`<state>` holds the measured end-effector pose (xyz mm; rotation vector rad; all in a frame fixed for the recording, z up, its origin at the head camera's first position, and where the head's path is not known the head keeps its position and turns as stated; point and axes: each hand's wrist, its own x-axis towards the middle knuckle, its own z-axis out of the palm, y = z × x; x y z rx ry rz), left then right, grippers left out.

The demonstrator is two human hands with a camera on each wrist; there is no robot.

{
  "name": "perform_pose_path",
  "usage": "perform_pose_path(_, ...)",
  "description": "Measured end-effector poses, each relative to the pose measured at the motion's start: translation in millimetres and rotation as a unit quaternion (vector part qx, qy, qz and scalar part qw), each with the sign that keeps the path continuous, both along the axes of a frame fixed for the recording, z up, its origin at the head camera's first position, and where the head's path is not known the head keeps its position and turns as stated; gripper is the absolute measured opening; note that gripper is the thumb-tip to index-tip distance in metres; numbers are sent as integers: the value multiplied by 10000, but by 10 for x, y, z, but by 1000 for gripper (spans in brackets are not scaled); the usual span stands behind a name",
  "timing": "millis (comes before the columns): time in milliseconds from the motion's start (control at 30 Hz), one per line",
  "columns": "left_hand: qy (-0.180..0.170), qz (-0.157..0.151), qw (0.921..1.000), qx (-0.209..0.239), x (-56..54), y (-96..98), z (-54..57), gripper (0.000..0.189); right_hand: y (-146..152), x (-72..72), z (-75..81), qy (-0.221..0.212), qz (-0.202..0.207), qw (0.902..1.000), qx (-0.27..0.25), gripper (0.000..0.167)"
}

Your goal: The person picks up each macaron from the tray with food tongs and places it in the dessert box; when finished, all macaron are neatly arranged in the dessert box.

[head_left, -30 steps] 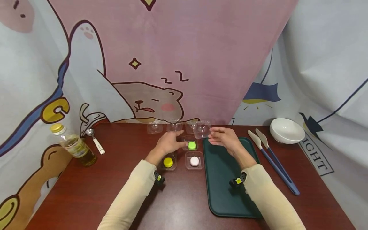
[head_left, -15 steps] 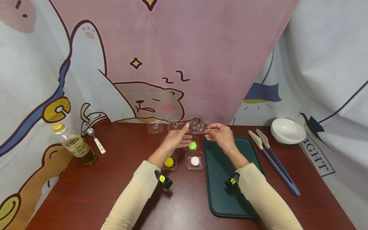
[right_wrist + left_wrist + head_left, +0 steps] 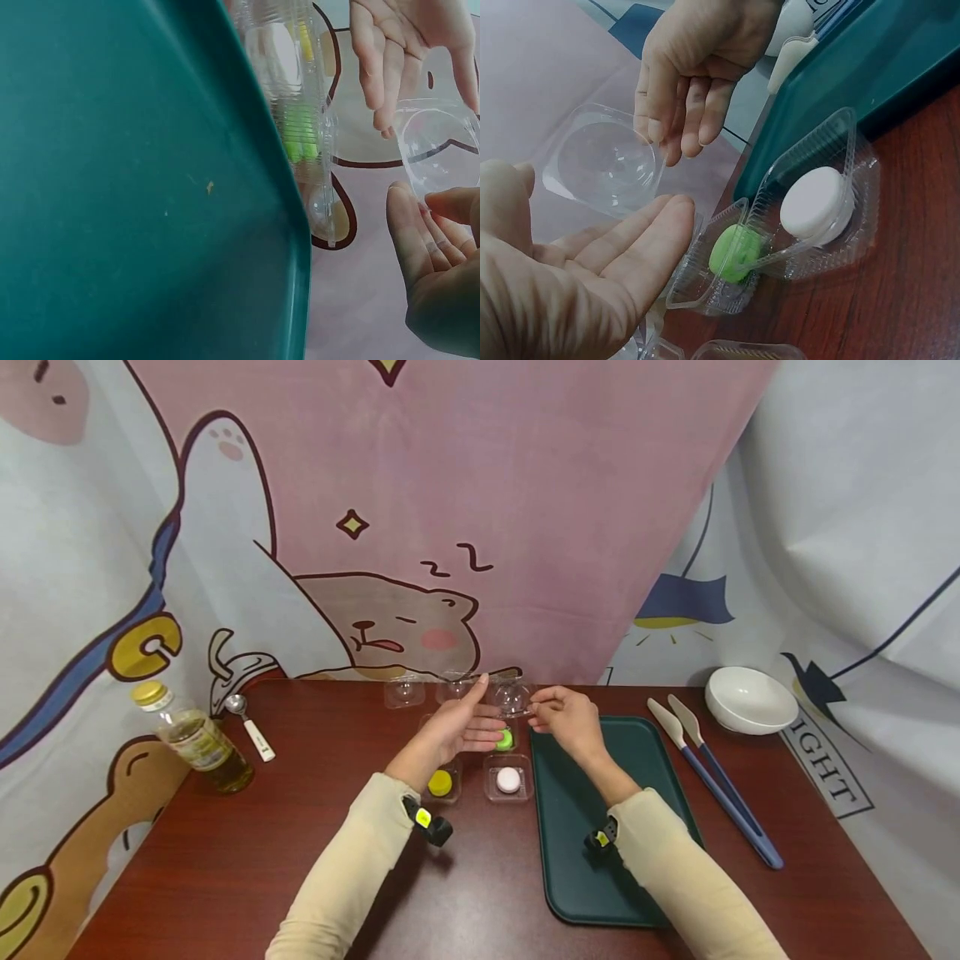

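Observation:
My right hand point(image 3: 572, 724) pinches the edge of a clear domed plastic lid point(image 3: 611, 165) between thumb and fingers, above the table's back edge. My left hand point(image 3: 455, 727), thumb raised and fingers straight, reaches toward the lid; whether it touches it I cannot tell. Below its fingertips a green macaron point(image 3: 735, 253) sits in a clear plastic container, partly hidden in the head view. Nearer me, a white macaron point(image 3: 508, 779) lies in another clear container, and left of that a yellow macaron point(image 3: 440, 783) is in one partly covered by my left wrist.
Clear lids point(image 3: 405, 692) lie along the back edge. A dark green tray point(image 3: 600, 860) lies to the right, then blue-handled tongs point(image 3: 731, 806) and a white bowl point(image 3: 750, 703). At left are an oil bottle point(image 3: 201, 747) and a scoop with a white handle point(image 3: 258, 741).
My right hand has moved left with the lid, which has changed its tilt. My left hand has turned, thumb up and fingers extended, and now covers part of the green macaron.

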<state>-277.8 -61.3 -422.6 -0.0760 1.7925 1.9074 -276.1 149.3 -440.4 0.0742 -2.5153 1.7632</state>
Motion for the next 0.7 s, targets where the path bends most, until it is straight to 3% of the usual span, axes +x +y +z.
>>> perform_pose_path(167, -29, 43, 10000, -17, 2, -4, 18, 84, 22, 6, 21, -19, 234, 9996, 134, 16)
perform_pose_path(267, 125, 174, 9998, -13, 9, -16, 30, 81, 82, 14, 79, -291, 635, 9975, -94, 30)
perform_pose_path(467, 1032, 295, 9940, -222, 24, -37, 26, 73, 213, 14, 235, -885, 1638, 9806, -606, 68)
perform_pose_path(600, 1619, 245, 9840, -702, 39, -49, 19, 64, 254, 8, 267, -909, 1972, 9746, -541, 71)
perform_pose_path(700, 2114, 151, 9690, -1268, 64, -69, 19, 60, 276, 8, 258, -833, 2094, 9734, -413, 68)
